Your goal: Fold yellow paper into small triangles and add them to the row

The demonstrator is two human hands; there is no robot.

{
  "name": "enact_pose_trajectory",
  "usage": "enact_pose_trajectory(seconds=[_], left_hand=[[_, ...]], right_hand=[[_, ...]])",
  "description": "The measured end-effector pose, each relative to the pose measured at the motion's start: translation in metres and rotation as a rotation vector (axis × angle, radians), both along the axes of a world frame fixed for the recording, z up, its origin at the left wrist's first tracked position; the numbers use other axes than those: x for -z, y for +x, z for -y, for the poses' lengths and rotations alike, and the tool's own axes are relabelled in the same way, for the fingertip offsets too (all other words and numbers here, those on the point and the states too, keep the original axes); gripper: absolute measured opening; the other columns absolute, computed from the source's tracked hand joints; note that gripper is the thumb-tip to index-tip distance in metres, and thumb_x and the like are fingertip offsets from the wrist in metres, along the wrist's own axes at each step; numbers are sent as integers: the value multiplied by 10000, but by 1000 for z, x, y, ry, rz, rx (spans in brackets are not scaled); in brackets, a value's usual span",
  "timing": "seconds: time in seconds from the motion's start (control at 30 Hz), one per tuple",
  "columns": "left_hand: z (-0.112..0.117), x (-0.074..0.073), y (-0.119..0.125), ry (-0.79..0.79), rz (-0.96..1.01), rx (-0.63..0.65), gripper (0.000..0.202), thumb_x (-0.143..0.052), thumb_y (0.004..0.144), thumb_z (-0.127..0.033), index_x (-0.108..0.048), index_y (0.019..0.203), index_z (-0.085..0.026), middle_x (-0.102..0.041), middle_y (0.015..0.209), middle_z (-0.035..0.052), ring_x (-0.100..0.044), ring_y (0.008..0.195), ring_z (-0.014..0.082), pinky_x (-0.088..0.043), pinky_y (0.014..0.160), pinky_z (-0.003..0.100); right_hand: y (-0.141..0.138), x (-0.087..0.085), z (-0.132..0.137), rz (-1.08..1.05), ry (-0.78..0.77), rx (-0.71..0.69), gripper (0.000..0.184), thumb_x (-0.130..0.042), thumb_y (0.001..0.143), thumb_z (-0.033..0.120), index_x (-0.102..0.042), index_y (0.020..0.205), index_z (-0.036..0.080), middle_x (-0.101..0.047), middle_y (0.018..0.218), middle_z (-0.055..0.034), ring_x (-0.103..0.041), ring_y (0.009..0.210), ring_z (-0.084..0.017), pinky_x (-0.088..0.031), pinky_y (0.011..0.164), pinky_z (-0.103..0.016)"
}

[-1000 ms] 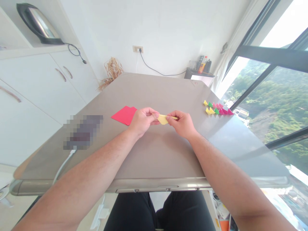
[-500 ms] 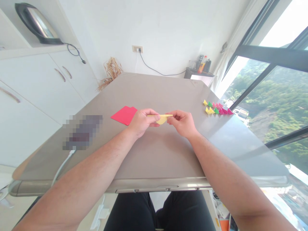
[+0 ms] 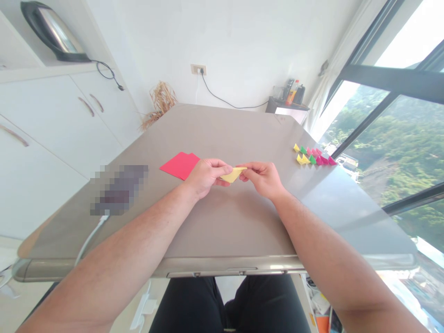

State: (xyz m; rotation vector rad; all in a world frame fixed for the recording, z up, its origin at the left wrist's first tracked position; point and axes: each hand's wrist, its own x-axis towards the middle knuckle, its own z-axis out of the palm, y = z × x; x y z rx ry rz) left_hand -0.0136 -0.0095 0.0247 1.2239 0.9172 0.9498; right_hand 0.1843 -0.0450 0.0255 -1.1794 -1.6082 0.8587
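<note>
Folded yellow paper (image 3: 232,175) in pinch grip of left hand (image 3: 205,176) and right hand (image 3: 263,178), red paper (image 3: 178,165) at left.

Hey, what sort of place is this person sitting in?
Probably a room in a home, though a small office is possible. White cabinets line one side, what looks like an electric kettle sits on a shelf above them, and a large window looks out on greenery.
</note>
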Motion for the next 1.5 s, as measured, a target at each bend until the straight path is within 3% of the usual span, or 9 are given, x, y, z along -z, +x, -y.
enact_pose_trajectory(seconds=[0.8,1.07,1.4,1.5], left_hand=[[-2,1,-1,-12,-25,-10,340,-914,605,-416,-749,734,-148,-735,803,84,-675,714,180,-576,615,311],[-1,0,-1,13,-1,-17,324,-915,606,-407,-755,729,-153,-736,815,83,-686,778,195,-595,667,331],[-1,2,-1,50,-5,10,288,-893,649,-394,-766,751,-156,-743,826,85,-694,789,198,-605,651,323],[1,0,0,73,-21,2,289,-881,665,-402,-767,764,-155,-750,827,85,-698,774,196,-605,641,320]], right_hand=[[0,-1,1,80,20,27,260,-588,833,243,-808,966,206,-744,750,-12,-691,723,-157,-534,710,-277],[0,-1,0,4,12,118,118,-652,773,242,-760,789,199,-749,723,-17,-677,679,-165,-525,671,-286],[2,-2,0,-86,16,69,105,-679,763,256,-762,788,198,-735,704,-16,-672,697,-169,-530,685,-299],[2,-3,0,-110,-35,19,160,-723,753,297,-770,865,194,-748,762,-28,-676,694,-173,-544,683,-314]])
